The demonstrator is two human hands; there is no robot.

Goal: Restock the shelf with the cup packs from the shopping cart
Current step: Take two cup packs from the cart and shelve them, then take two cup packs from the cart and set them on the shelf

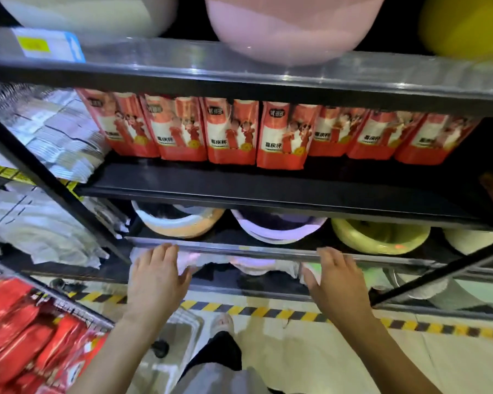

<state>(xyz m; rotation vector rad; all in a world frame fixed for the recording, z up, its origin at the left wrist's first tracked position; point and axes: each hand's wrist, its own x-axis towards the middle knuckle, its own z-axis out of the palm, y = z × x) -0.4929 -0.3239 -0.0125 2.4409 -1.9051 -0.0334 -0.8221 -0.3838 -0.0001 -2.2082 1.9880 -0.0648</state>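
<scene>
Seven cup packs [282, 135] stand in a row on the shelf [268, 189]; spare packs [26, 342] lie in the shopping cart [77, 308]. Left hand [157, 277] and right hand [336, 282] hover with each grip open and empty, so next reach to the cart, take one pack round its middle, stand it upright before the row

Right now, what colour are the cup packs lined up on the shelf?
Cup packs: red-orange with white panels, head view.
</scene>
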